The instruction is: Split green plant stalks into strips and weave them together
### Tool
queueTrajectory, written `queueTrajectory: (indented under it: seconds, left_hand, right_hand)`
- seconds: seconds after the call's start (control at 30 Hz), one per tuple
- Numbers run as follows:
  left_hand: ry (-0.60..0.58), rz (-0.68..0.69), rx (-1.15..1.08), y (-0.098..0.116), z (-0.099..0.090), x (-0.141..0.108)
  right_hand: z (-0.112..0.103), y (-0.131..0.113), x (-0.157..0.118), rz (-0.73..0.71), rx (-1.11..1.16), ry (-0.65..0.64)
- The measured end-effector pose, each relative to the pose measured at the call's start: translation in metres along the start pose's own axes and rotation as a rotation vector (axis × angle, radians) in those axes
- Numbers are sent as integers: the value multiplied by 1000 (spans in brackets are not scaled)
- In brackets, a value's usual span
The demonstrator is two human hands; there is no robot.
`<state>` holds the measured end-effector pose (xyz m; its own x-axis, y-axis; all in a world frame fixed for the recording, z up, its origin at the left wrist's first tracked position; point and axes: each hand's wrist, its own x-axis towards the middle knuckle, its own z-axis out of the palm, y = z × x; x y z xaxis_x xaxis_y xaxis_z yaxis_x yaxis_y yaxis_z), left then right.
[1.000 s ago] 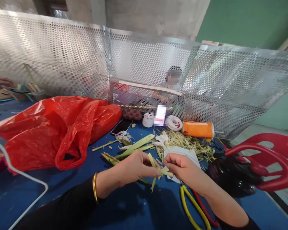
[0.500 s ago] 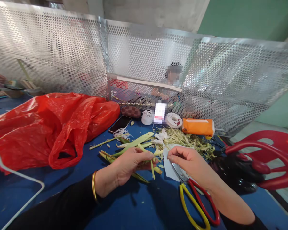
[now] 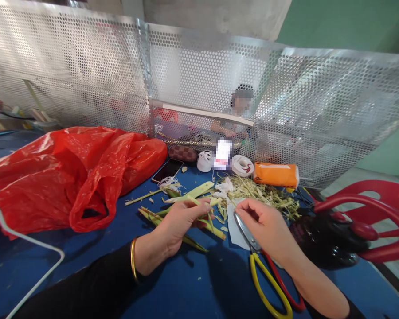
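Observation:
My left hand (image 3: 177, 223), with a gold bangle at the wrist, pinches pale green plant strips (image 3: 213, 226) that cross at its fingertips. More long green leaf pieces (image 3: 199, 189) lie under and behind it. My right hand (image 3: 264, 223) is closed, thumb against fingers, over the blades of scissors with one yellow and one red handle (image 3: 269, 283); whatever is between its fingertips is too small to make out. A white paper (image 3: 236, 232) lies beneath the scissors. Behind my right hand is a heap of shredded green trimmings (image 3: 262, 195).
A red plastic bag (image 3: 99, 177) covers the left side. At the back are a dark phone (image 3: 168, 170), a lit phone (image 3: 223, 153), a tape roll (image 3: 242, 165) and an orange packet (image 3: 275, 175). A black object (image 3: 329, 239) stands right. A person (image 3: 236, 115) sits behind the perforated screen (image 3: 199, 66).
My left hand has shifted slightly left and up, and the strips in it have changed angle. My right hand has moved slightly right and down, still closed.

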<state>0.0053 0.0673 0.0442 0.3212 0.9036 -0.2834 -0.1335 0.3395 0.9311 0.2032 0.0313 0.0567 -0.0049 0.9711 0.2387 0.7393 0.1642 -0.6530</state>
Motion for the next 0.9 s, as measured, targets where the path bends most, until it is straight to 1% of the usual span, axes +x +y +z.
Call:
queueTrajectory:
  seconds: [0.07, 0.17, 0.27, 0.37, 0.5, 0.57, 0.67, 0.77, 0.83, 0.9]
  left_hand:
    - [-91, -13, 9, -1, 2, -3]
    - [-227, -67, 2, -6, 5, -6]
    - [-294, -76, 1, -10, 6, -7]
    - [-272, -57, 2, -10, 6, -5]
    - [-144, -76, -61, -10, 6, -2]
    - [-106, -96, -81, -12, 6, -1]
    - [-101, -105, -82, -14, 7, -2]
    - [-84, -110, -78, -14, 7, -4]
    - [-68, -116, -78, -13, 8, -4]
    - [-79, -121, -69, -11, 8, -5]
  right_hand:
    - [5, -3, -2, -11, 36, -42]
    - [14, -7, -6, 15, 126, -95]
    - [19, -9, -9, 52, 227, -154]
    - [19, -9, -9, 61, 278, -174]
    - [14, -8, -8, 14, 168, -159]
    - [11, -8, -8, -59, 77, -129]
    - [7, -10, -10, -226, -36, -70]
    - [7, -12, -12, -379, -161, -38]
    - [8, -13, -13, -452, -238, -17]
    - [9, -13, -13, -489, -276, 12]
